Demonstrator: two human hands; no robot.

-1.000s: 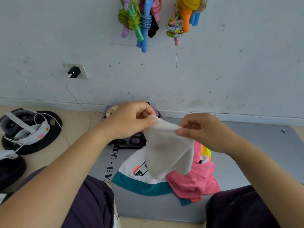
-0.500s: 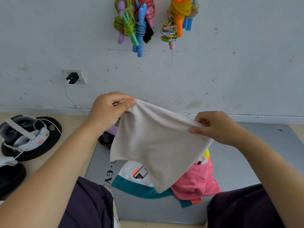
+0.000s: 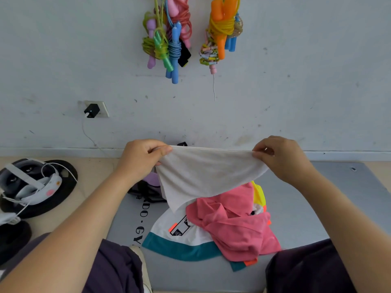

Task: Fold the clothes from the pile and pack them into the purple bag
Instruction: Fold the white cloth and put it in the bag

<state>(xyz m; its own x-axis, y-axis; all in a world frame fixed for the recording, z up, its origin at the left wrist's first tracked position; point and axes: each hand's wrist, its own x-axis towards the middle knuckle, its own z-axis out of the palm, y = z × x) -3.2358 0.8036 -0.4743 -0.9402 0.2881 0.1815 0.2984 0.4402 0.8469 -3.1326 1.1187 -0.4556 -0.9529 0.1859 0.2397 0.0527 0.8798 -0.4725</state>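
The left hand [image 3: 143, 159] pinched one top corner of a white cloth [image 3: 209, 174] between thumb and curled fingers, and the right hand [image 3: 281, 157] pinched the other top corner the same way. The cloth was pulled taut along its upper edge and hung in the air above the far half of a grey mat [image 3: 306, 208], its lower edge dropping to a point toward the left.

Under it, near the middle of the mat, lay the pile of clothes: a crumpled pink garment [image 3: 234, 227] on top, a white shirt [image 3: 182, 227] with a teal hem and a small printed patch beneath it on the left, and a bit of yellow fabric [image 3: 259, 192] showing at the pile's far side. The purple bag [image 3: 148, 187] sat at the mat's far left corner, mostly hidden behind the left hand and the cloth; only a slice of its purple side and dark straps showed.

Dark trouser legs framed the mat's near edge on both sides. On the floor left of the mat, a white headset [image 3: 31, 182] rested on a round black disc [image 3: 61, 199]. A black charger [image 3: 92, 111] was plugged into a wall socket, and bundles of coloured skipping ropes [image 3: 169, 43] hung on the wall above
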